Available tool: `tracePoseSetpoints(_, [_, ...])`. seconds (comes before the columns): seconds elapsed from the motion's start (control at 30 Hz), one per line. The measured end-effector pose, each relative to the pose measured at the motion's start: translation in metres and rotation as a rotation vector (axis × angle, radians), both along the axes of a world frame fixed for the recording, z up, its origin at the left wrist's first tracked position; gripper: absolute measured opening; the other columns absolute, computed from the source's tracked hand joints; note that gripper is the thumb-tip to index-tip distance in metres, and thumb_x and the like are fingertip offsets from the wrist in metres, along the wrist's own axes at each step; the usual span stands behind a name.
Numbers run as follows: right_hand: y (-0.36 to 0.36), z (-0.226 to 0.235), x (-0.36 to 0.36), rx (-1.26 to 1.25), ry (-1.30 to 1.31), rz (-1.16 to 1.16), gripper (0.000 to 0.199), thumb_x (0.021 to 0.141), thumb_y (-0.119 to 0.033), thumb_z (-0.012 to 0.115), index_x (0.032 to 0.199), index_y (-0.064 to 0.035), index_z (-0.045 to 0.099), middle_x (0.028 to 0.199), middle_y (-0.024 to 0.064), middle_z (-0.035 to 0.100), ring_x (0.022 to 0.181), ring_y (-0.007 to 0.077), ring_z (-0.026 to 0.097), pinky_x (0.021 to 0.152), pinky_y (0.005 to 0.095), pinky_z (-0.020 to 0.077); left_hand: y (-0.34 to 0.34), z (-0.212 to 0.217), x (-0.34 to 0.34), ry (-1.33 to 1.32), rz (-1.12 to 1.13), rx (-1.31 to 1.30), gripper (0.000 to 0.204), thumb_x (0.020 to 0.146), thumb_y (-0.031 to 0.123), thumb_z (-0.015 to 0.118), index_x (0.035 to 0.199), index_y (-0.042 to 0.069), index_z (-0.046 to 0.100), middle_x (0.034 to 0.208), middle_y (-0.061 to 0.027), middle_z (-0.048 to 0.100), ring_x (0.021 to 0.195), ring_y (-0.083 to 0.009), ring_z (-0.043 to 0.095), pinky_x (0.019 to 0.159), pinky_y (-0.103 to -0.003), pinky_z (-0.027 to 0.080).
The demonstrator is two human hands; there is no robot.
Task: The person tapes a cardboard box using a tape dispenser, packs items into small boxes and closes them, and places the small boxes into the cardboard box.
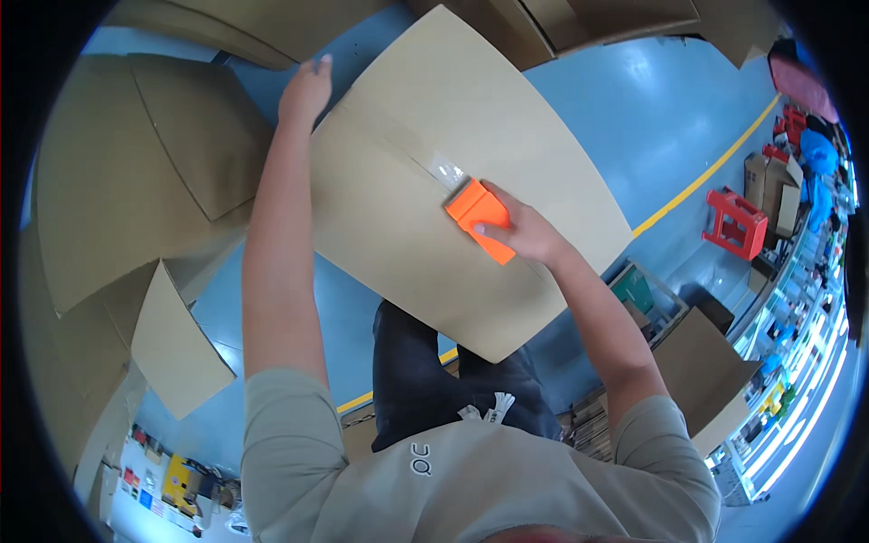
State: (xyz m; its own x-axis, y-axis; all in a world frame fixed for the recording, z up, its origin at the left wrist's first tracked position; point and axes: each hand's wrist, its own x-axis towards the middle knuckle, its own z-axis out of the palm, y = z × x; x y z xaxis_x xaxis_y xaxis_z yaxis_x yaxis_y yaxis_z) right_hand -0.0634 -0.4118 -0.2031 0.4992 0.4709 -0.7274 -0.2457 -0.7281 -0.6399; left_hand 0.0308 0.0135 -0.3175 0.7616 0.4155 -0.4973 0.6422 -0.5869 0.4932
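A large tan cardboard box [389, 208] stands in front of me, its flat top face toward me. My right hand [529, 231] is wrapped round an orange tape dispenser [480, 217], with its front end against the middle of the box top. A short strip of clear tape [445, 169] lies along the seam just beyond the dispenser. My left hand [306, 93] is stretched out beside the box's far left edge, its fingers loosely bent with a gap between the tips. It seems to hold nothing.
Big brown cartons [136, 172] crowd the left side, one with a flap [176, 344] hanging out. More cartons [606, 23] stand at the far side. On the right are a red plastic stool [735, 223], an open carton [701, 366] and cluttered shelving [797, 362]. A yellow line [711, 172] crosses the blue floor.
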Motion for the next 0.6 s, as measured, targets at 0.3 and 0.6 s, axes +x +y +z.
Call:
tracePoseSetpoints(0.3, [-0.081, -0.002, -0.05, 0.006, -0.105, 0.101, 0.086, 0.093, -0.042, 0.073, 0.159, -0.0062, 0.031, 0.149, 0.021, 0.053, 0.137, 0.0346, 0.051, 0.115, 0.0391, 0.0397, -0.128, 0.025, -0.011, 0.103, -0.127, 0.404, 0.074, 0.103, 0.065, 0.033, 0.15, 0.009, 0.04, 0.146, -0.0214, 0.048, 0.135, -0.04, 0.048, 0.109, -0.056, 0.037])
tracePoseSetpoints(0.6, [-0.259, 0.019, -0.142, -0.142, -0.018, 0.013, 0.087, 0.092, -0.048, 0.071, 0.162, -0.0181, 0.029, 0.136, 0.0216, 0.062, 0.118, 0.0399, 0.063, 0.103, 0.0416, 0.0492, -0.137, 0.006, -0.014, -0.041, -0.131, 0.644, 0.076, 0.102, 0.066, 0.034, 0.153, 0.01, 0.039, 0.147, -0.0218, 0.047, 0.135, -0.0394, 0.048, 0.109, -0.055, 0.038])
